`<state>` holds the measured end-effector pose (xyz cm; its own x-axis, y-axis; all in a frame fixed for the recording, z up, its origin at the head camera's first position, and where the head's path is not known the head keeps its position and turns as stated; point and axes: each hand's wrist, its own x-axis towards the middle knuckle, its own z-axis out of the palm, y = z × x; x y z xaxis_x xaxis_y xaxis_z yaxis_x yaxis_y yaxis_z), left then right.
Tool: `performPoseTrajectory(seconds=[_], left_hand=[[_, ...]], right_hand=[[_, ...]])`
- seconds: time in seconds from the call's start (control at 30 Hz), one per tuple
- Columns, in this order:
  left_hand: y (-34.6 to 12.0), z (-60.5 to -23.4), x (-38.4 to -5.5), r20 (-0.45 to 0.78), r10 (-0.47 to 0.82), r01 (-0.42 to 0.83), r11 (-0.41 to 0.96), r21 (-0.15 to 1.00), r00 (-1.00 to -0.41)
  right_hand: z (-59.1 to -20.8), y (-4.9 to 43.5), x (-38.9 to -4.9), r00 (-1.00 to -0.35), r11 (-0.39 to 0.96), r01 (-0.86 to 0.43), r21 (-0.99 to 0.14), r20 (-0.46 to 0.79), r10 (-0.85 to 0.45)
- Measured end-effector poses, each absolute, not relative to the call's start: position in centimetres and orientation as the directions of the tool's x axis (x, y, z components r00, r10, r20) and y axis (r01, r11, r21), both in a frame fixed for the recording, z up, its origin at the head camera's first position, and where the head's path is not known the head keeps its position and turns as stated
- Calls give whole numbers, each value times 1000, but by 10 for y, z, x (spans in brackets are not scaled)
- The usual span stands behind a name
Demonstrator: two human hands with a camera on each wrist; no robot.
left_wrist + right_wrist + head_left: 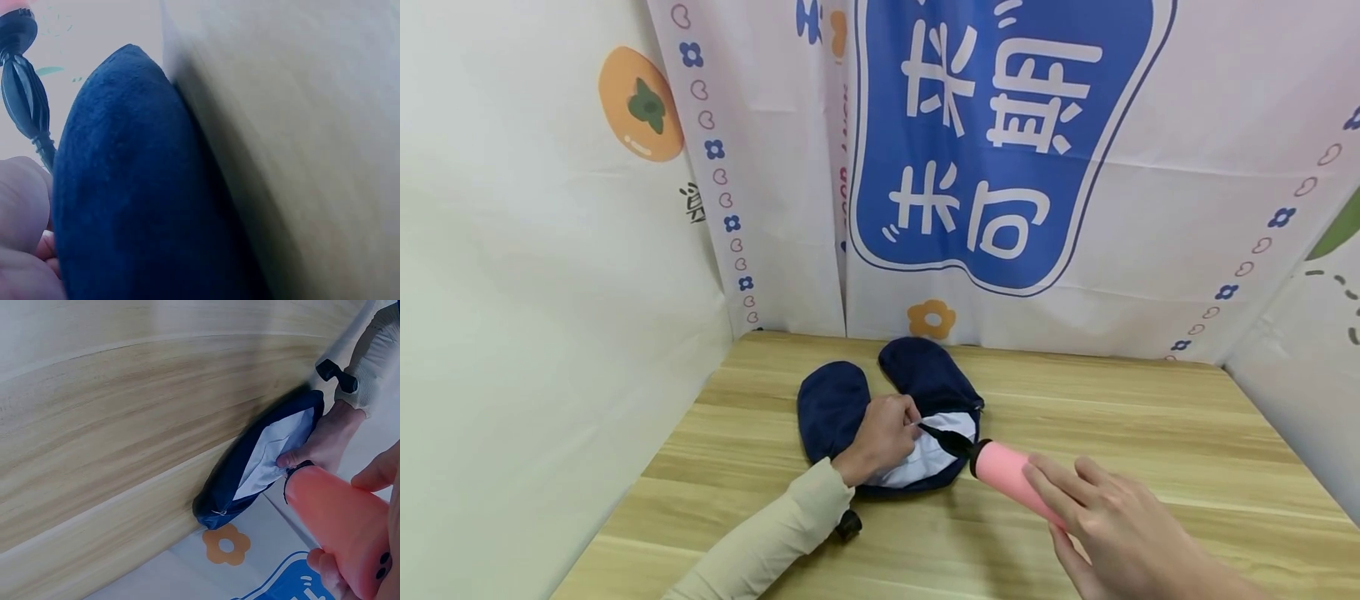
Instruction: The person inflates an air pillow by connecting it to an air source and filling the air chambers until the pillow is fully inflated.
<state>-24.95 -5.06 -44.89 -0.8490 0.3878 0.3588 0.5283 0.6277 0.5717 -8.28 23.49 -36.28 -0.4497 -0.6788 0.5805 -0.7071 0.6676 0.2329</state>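
Note:
A navy U-shaped neck pillow [831,404] lies on the table, its zipped side gaping over a white inner lining [934,458]. Over that opening, my left hand [883,435] pinches a small pale piece at the tip of a black nozzle [951,440]. The nozzle belongs to a pink hand pump [1009,473], held slanted above the table. My right hand [1123,517] grips the pump's body, fingers on one side and thumb on the other in the right wrist view. One plump navy lobe [125,162] fills much of the left wrist view, hiding most of the left fingers.
The pillow rests toward the back of a wood-grain table [1150,433]. Behind it hangs a printed white cloth [782,250] with a blue sign, and white sheets border both sides. A black wrist mount [848,527] sticks out by the left sleeve [782,525].

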Motion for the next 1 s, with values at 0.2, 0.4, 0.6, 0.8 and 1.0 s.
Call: performPoseTrajectory(seconds=[0.2, 0.4, 0.6, 0.8, 1.0], left_hand=[[-47, -451, -246, 374, 381, 530, 688, 496, -845], [-39, -452, -244, 380, 372, 509, 774, 376, -847], [-36, -451, -246, 329, 427, 525, 790, 318, -842], [-49, -447, -254, 211, 488, 528, 726, 441, -847], [-64, -435, -259, 132, 564, 538, 652, 535, -815]], right_hand=[[-365, 232, -83, -459, 669, -705, 234, 569, -683], [-365, 225, -85, -456, 673, -695, 253, 569, -684], [-369, 218, -86, -458, 663, -698, 270, 543, -704], [-376, 227, -85, -468, 668, -707, 233, 553, -689], [-384, 238, -87, -374, 640, -722, 262, 631, -680]])
